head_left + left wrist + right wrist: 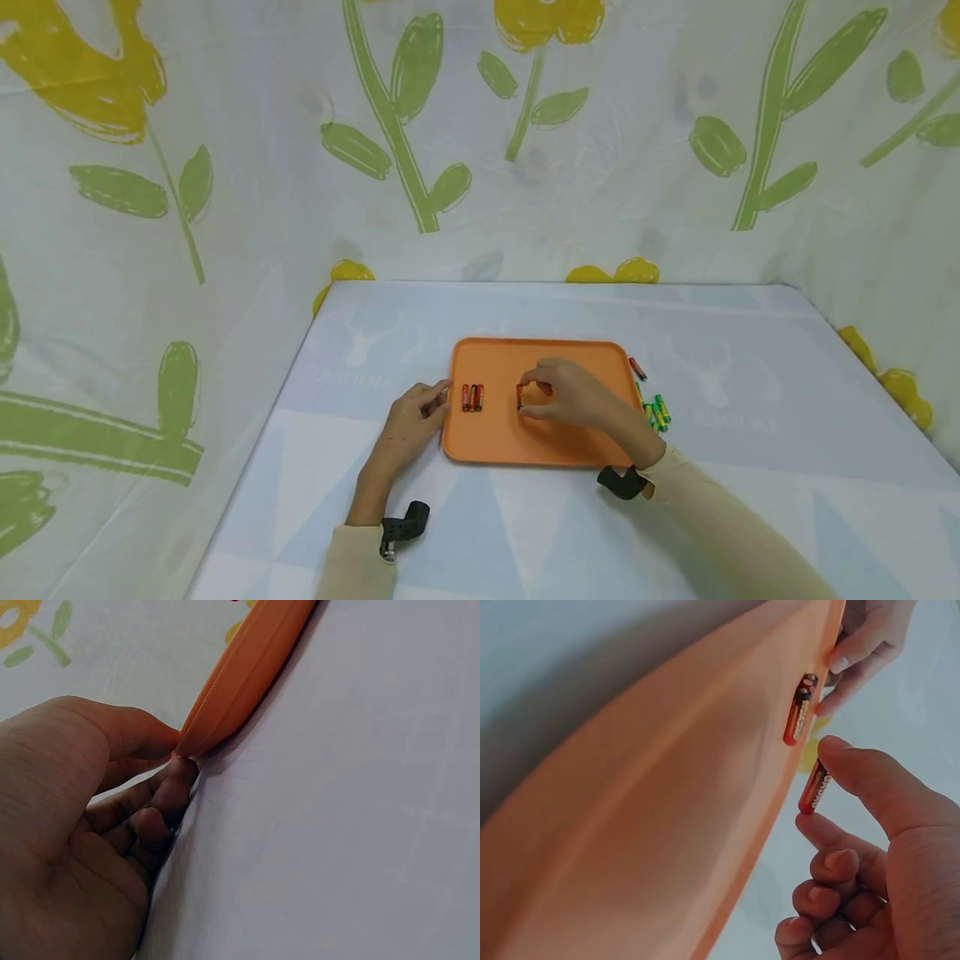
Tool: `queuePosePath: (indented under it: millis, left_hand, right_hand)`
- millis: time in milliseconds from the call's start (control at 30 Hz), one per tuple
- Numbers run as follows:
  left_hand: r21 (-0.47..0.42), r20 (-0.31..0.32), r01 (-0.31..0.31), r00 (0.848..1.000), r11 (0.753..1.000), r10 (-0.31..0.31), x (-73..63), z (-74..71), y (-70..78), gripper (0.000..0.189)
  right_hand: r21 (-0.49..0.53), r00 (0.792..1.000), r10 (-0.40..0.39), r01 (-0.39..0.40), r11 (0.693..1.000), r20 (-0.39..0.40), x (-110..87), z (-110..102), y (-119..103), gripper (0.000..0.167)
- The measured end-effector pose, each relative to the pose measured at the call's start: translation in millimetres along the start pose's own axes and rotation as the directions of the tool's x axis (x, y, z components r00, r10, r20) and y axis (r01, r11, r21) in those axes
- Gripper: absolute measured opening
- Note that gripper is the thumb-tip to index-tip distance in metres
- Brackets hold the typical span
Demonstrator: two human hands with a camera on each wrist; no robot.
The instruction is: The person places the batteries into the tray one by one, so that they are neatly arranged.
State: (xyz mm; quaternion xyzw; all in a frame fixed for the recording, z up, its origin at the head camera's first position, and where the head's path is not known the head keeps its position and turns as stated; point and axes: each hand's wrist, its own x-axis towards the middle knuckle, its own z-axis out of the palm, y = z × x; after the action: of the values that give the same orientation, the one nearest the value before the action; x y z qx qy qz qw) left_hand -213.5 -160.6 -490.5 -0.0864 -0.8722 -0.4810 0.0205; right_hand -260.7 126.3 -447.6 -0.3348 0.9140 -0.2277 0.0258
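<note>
An orange tray (pixel 543 454) lies on the table. My left hand (pixel 411 423) is at its left edge; in the left wrist view, the thumb and fingers pinch the tray's rim (pixel 244 675). My right hand (pixel 573 396) is over the middle of the tray and holds a red and black battery (pixel 815 786) by its two ends, between thumb and a finger. Several similar red batteries (pixel 472 398) stand side by side in a row near the tray's left side. In the right wrist view, these row batteries (pixel 799 712) partly overlap each other.
Several green batteries (pixel 657 413) lie in a loose cluster just right of the tray, partly behind the right wrist. A lone red battery (pixel 637 368) lies near the tray's upper right corner. Flower-patterned cloth (pixel 585 192) hangs behind the pale blue table (pixel 480 525).
</note>
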Motion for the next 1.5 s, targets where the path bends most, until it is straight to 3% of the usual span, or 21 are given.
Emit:
queuePosePath:
  millis: [367, 1500]
  left_hand:
    - [0.011, -0.009, 0.0, 1.0, 1.0, 0.0, 1.9, 1.0, 1.3, 0.043]
    - [0.018, -0.003, 0.005, 1.0, 1.0, -0.005, 2.3, -0.9, 2.3, 0.043]
  right_hand:
    - [0.012, 0.998, 0.061, -0.062, 0.998, 0.035, 16.7, 10.4, -6.6, 0.035]
    - [0.004, 0.998, 0.05, -0.05, 0.999, 0.026, 40.8, 30.6, -16.4, 0.039]
